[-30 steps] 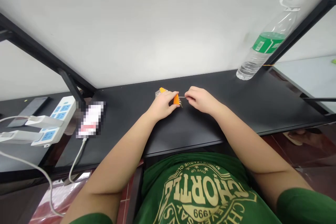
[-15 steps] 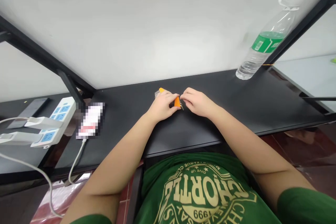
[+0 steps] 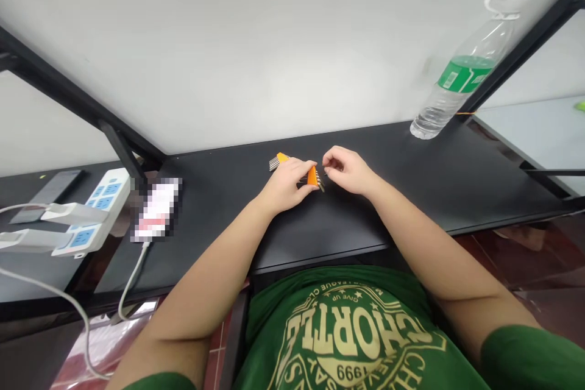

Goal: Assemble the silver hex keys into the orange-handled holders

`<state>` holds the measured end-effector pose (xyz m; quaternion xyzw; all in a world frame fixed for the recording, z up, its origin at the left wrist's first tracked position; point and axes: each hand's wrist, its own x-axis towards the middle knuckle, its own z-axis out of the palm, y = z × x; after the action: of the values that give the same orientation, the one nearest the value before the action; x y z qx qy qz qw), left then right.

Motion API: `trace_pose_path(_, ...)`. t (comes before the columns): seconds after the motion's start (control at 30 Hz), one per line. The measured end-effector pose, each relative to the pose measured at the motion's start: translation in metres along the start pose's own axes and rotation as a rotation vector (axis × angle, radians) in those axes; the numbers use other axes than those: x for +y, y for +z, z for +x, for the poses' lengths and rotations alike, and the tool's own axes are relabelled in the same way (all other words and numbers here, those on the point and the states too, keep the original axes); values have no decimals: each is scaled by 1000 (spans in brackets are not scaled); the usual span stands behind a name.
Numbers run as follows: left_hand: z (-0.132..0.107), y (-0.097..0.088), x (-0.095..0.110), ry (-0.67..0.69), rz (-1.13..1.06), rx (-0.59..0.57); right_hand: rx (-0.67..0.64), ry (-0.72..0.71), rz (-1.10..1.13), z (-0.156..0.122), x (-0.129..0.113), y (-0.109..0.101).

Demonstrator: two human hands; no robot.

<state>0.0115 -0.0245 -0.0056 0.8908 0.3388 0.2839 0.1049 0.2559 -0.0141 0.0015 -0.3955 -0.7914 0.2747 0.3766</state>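
Observation:
My left hand (image 3: 289, 186) is closed around what looks like a hex key set (image 3: 312, 175) in an orange plastic holder. One orange end shows between thumb and forefinger, with short bent metal ends poking out to its right. Beyond my knuckles, on the left, the other orange part (image 3: 282, 157) and a row of thin metal rods (image 3: 274, 163) stick out; my fingers cover the middle. Just right of the set, a small gap away, my right hand (image 3: 347, 169) has its fingers curled in. Whatever its fingertips pinch, if anything, is too small to make out.
Everything rests on a black tabletop (image 3: 219, 195) against a white wall. A large water bottle (image 3: 457, 88) stands at the back right. To the left lie a blurred-out phone (image 3: 158, 207) on a cable and a white power strip (image 3: 98, 207) with plugs.
My right hand has drawn away from the bent metal ends, slightly right and up, its fingers more curled. The left hand with the set has shifted a touch right.

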Motion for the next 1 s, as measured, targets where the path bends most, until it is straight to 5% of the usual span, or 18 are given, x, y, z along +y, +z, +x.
trace_pose_path(0.13, -3, 0, -4, -63, 10, 17, -136, 51, -351, 1, 21, -23)
trace_pose_path(0.27, -4, 2, -8, -88, 7, 0, -259, 96, -465, 0, 34, -28)
trace_pose_path(0.67, -3, 1, -6, -86, -8, -12, -326, 176, -640, -1, 16, -15)
trace_pose_path(1.0, -3, 4, -9, -60, -10, -25, -193, -57, -275, -1, -1, -6)
